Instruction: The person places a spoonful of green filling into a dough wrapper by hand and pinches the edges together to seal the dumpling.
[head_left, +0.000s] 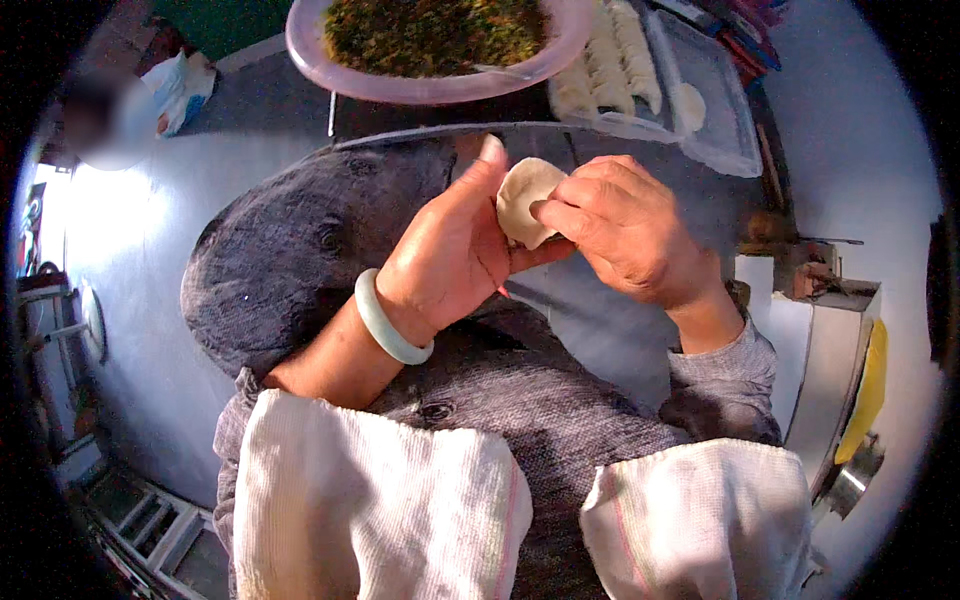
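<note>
A round, pale dough wrapper lies across the fingers of my left hand, whose thumb points up and away from it. My right hand pinches the wrapper's right edge between thumb and fingertips. Whether any filling sits inside the dough cannot be seen. Beyond my hands stands a pink plastic basin of chopped green filling. To its right, a clear plastic tray holds rows of pale dumplings and one loose dough round.
A white towel hangs down over my front, and a pale bangle circles my left wrist. Another person, blurred, is at the upper left near a plastic bag. A ladder-like metal frame lies at the lower left.
</note>
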